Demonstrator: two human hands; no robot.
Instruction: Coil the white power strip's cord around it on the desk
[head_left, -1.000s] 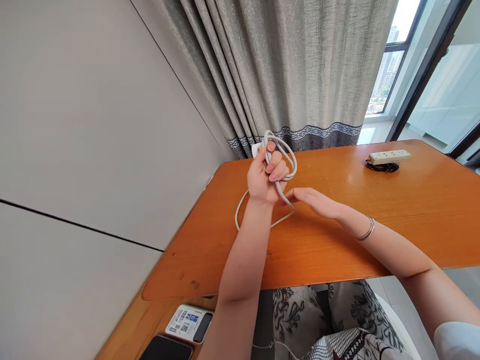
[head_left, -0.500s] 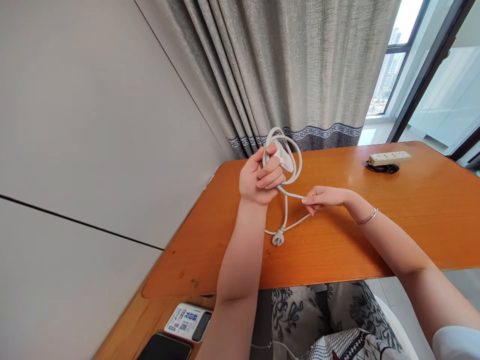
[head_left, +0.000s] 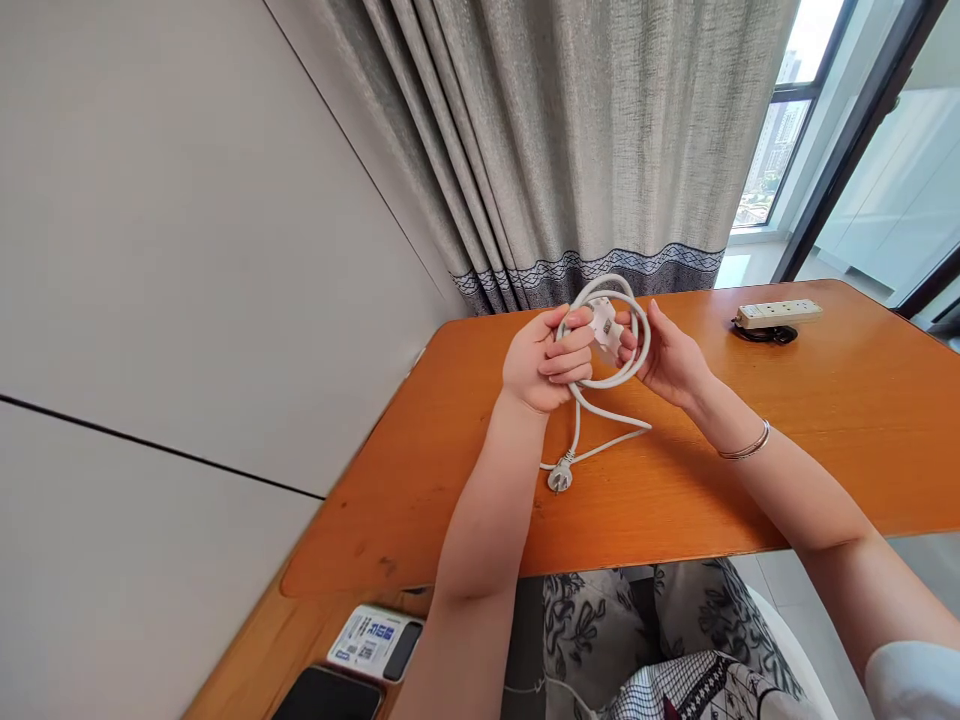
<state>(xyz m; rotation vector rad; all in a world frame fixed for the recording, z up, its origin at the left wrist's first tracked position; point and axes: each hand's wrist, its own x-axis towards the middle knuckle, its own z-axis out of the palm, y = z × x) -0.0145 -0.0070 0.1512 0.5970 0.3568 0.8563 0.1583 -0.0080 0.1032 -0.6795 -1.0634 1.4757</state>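
A white power cord [head_left: 626, 380] is wound into a loose coil above the table. My left hand [head_left: 551, 355] is closed around the coil's left side. Within the coil is a white block [head_left: 604, 325], perhaps the cord's socket end, partly covered by fingers. At the coil's right side, my right hand [head_left: 667, 360] has its fingertips through the loop near the block and its thumb outside, with the cord between them. A slack length hangs from the coil to the tabletop, where the three-pin plug [head_left: 559, 477] lies in front of my left hand.
The orange-brown wooden table [head_left: 750, 480] has a cream power strip [head_left: 778, 314] with a black cord [head_left: 765, 335] at its far right. A black phone [head_left: 328, 695] and a white labelled device [head_left: 375, 642] lie at lower left. A curtain [head_left: 600, 150] hangs behind.
My right hand has let go of the slack cord and moved up to the coil's right side. My left hand has shifted slightly right with the coil. The plug stays on the table.
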